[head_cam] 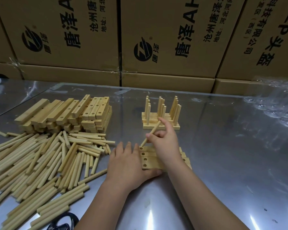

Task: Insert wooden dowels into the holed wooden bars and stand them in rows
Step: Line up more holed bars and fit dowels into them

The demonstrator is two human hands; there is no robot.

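At nine o'clock from the hands lies the heap of loose dowels (40, 163). Behind it, at about ten o'clock, is the stack of holed bars (65, 113) not yet used. The left hand (126, 165) lies flat with straight fingers against the left ends of a small group of bars (150, 161), which lie side by side on the steel table (214, 180). Its thumb runs along their near edge — it braces them, I think. The right hand (165, 141) pinches one dowel (150, 134) between thumb and curled fingers. The dowel is slanted, with its low tip just over the end hole of the farthest bar.

So the step in hand is the inserting. The next move asks to bring the dowel upright over this hole and push it straight down, with the left hand holding the bars against sliding. At twelve o'clock the finished bars (176, 127) stand in rows with their dowels up.

The right wrist hides the middle and right part of the group — how many bars it has I cannot tell. At two o'clock some clear plastic (276, 105) is hard to make out.
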